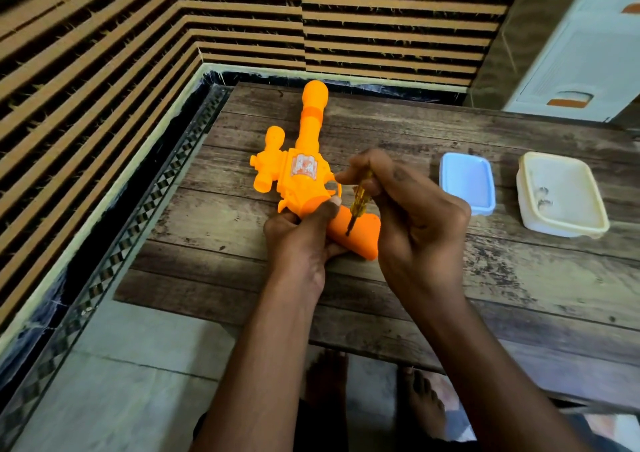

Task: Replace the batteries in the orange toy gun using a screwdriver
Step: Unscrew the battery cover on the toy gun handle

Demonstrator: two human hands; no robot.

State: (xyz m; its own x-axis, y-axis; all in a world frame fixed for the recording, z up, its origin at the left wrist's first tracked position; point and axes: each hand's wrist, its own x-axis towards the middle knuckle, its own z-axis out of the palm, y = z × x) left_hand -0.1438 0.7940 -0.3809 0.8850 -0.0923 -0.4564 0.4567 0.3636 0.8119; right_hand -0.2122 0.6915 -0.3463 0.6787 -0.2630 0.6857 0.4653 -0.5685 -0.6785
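At frame centre, the left hand (304,240) clamps the orange toy gun (304,174) steady on the table (450,278) while the right hand (408,209) grips the screwdriver (358,202), tip seated in the grip.

— What sits on the wooden table (433,278)?
— A blue lid (467,183), and just right of it a cream container (561,195).
— Beyond that?
— A striped wall (138,35) and a white plastic cabinet (581,46), far right.

Left hand (304,233) gripped the gun (304,171); right hand (408,205) held the screwdriver (358,202) upright, fingers curled, both forearms extended.
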